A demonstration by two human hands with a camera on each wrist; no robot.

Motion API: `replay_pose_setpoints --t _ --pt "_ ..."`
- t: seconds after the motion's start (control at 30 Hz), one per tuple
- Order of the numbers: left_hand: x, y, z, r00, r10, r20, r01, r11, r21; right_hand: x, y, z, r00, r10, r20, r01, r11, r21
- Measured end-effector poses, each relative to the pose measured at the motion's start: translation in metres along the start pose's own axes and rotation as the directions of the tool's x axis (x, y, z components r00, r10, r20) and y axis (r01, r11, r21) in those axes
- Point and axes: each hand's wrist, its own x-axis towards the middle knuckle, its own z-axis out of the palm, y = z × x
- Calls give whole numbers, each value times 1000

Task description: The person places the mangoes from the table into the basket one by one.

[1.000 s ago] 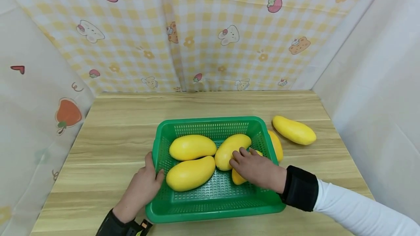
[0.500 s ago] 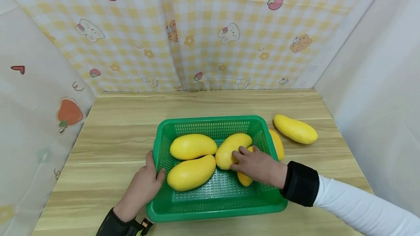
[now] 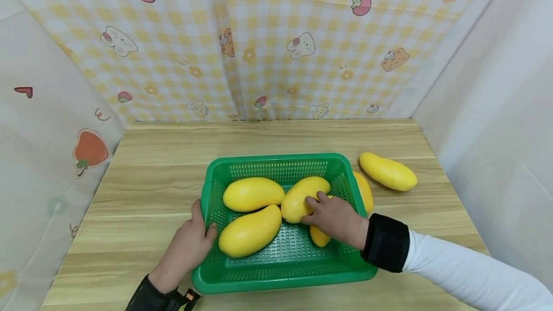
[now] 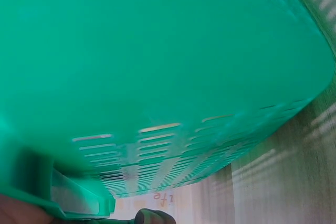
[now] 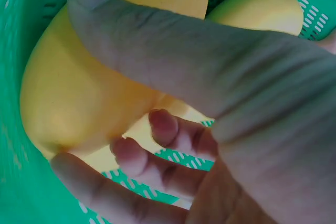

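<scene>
A green plastic basket sits on the table. My left hand grips its left rim, thumb on the inner side. Inside on the left lie two yellow mangoes, an upper one and a lower one. Right of them rests another mango, touched by fingertips of my right hand. Beneath that hand is an orange-yellow mango, mostly hidden. In the right wrist view, my thumb lies across a mango, with curled fingers at its other side.
Outside the basket's right wall lies a partly hidden orange-yellow mango. Beyond it is a yellow mango. A checked cloth hangs behind the wooden table, and pale cloths flank both sides.
My right hand has shifted slightly within the basket, and the mango under it has moved a little right and nearer. The lower left mango has tilted slightly. My left hand stays at the rim.
</scene>
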Motion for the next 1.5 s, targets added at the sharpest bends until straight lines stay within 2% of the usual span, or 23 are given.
replay_pose_setpoints --t 0.1,0.2,0.53,0.77,0.87,1.03,1.37,1.43,1.5 --pt "0 0 0 1000 3 3 -3 1000 4 2 -4 -1 993 16 120 -16 1000 -1" --pt "0 0 0 1000 5 5 -5 1000 3 4 -6 0 982 21 187 -23 1000 10" --pt "0 2 -1 1000 10 -2 -10 1000 19 8 -6 3 985 41 169 -47 998 35" --pt "-1 3 -2 1000 4 -3 -4 1000 18 6 -7 1 991 66 113 -67 998 9" --pt "-1 4 -3 1000 1 -3 0 1000 21 8 -7 0 985 85 150 -91 995 32" --pt "-2 4 -3 1000 -4 -2 4 1000 18 11 -3 -3 955 117 273 -150 983 102" --pt "-2 2 -1 1000 3 -5 -3 999 37 11 3 -12 915 156 371 -239 952 189" --pt "-2 2 -1 1000 3 -5 -3 999 38 6 5 -17 918 166 360 -256 942 218" --pt "-1 2 -1 1000 1 -5 -1 999 41 -1 10 -23 931 171 322 -254 938 237"
